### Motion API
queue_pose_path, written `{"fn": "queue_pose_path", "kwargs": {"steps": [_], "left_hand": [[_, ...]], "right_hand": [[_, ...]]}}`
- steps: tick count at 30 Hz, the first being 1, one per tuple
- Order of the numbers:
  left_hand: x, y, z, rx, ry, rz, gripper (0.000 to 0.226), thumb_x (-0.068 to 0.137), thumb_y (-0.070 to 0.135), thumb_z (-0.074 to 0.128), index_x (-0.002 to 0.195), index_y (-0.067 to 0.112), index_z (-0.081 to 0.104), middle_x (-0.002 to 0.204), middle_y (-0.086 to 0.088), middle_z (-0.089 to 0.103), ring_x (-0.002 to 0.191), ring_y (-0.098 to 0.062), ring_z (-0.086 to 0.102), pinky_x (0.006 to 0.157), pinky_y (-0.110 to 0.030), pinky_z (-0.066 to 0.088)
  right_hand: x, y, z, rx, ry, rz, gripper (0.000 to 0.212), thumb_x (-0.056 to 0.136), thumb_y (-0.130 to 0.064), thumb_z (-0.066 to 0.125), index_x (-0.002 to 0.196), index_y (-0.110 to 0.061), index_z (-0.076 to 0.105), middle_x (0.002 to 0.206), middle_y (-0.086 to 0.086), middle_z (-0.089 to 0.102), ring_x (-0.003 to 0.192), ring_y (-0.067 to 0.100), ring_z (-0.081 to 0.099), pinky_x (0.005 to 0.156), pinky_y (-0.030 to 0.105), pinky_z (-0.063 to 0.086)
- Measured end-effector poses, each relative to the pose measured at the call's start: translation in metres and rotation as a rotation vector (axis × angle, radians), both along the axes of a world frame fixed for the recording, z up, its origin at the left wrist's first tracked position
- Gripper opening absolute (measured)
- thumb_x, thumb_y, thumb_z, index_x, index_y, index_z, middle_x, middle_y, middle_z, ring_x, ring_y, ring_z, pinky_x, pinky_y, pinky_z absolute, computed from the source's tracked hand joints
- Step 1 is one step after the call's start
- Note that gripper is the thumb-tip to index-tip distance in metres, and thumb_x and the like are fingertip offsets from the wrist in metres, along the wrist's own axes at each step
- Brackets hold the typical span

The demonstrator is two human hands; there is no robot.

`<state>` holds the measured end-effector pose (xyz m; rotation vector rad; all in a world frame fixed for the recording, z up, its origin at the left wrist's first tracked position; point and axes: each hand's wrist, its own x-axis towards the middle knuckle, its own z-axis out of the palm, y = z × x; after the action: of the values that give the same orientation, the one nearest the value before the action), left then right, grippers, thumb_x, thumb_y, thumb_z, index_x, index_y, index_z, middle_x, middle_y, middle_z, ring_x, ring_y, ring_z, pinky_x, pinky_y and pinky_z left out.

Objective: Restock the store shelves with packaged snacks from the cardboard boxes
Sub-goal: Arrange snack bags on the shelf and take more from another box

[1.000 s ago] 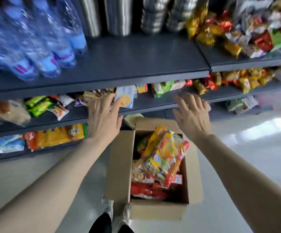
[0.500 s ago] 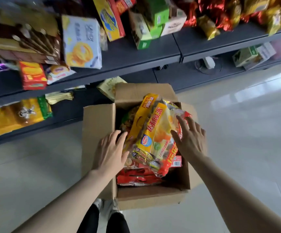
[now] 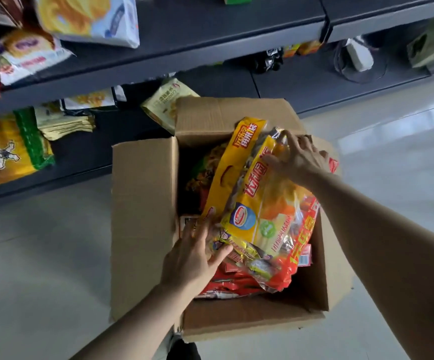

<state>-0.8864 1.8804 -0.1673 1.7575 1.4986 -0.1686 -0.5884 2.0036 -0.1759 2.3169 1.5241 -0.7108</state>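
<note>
Head view, looking down. An open brown cardboard box (image 3: 143, 224) is seen on a pale glossy tiled floor (image 3: 34, 255), its 2 visible flaps folded outward at the left and at the far side. A large yellow and orange plastic snack bag (image 3: 265, 214) is held on top of the contents, tilted, its long axis running from the near left to the far right of the box; the sealed far end is raised toward the shelves and the near end points back toward the person. The near end of this bag is touched by the left hand (image 3: 192, 261), whose fingers are spread and nearly straight, the thumb laid against the lower edge. The far end is gripped by the right hand (image 3: 299, 159), fingers curled over the top seal. A second long yellow snack bag (image 3: 236, 157) is seen just beside and partly beneath the first, on a similar axis. Red packets (image 3: 231, 284) are seen lower in the box.

Beyond the box, dark grey metal store shelves (image 3: 210, 42) are shown in 2 tiers. A yellow and green bag bearing a cartoon figure (image 3: 8, 149) lies on the lower tier at the left, a pale green packet (image 3: 166, 102) leans behind the far flap, and a white and yellow biscuit bag (image 3: 91, 19) rests on the upper tier. A white adapter with cable (image 3: 359, 57) is seen at the right.
</note>
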Motion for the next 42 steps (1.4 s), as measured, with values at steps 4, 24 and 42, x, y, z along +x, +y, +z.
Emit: {"fn": "queue_pose_path", "kwargs": {"steps": [4, 24, 42], "left_hand": [[-0.003, 0.013, -0.008, -0.070, -0.109, 0.035, 0.079, 0.077, 0.085, 0.045, 0.144, 0.045, 0.033, 0.135, 0.009, 0.057, 0.115, -0.021, 0.061, 0.089, -0.037, 0.054], [-0.022, 0.037, 0.038, -0.519, -0.488, 0.648, 0.059, 0.081, 0.027, 0.081, 0.124, 0.029, 0.040, 0.120, 0.012, 0.059, 0.112, -0.009, 0.057, 0.100, -0.032, 0.040], [-0.106, 0.083, 0.323, -0.340, -0.538, 0.427, 0.074, 0.083, 0.010, 0.078, 0.133, 0.041, 0.033, 0.128, 0.007, 0.057, 0.115, -0.017, 0.060, 0.073, -0.026, 0.053]], "right_hand": [[0.009, -0.004, 0.003, -0.070, -0.053, -0.041, 0.117, 0.060, -0.103, 0.022, 0.157, -0.039, 0.006, 0.156, 0.013, 0.038, 0.136, 0.045, 0.038, 0.106, 0.050, 0.031], [-0.001, -0.114, 0.069, 0.227, 0.611, -0.983, 0.094, 0.061, -0.054, 0.088, 0.135, -0.027, 0.037, 0.122, 0.012, 0.063, 0.093, 0.031, 0.071, 0.076, 0.046, 0.061], [-0.049, -0.077, 0.363, 0.477, 0.669, -0.616, 0.050, 0.090, -0.025, 0.075, 0.119, -0.012, 0.036, 0.093, 0.012, 0.068, 0.067, 0.015, 0.066, 0.052, 0.021, 0.054]]}}
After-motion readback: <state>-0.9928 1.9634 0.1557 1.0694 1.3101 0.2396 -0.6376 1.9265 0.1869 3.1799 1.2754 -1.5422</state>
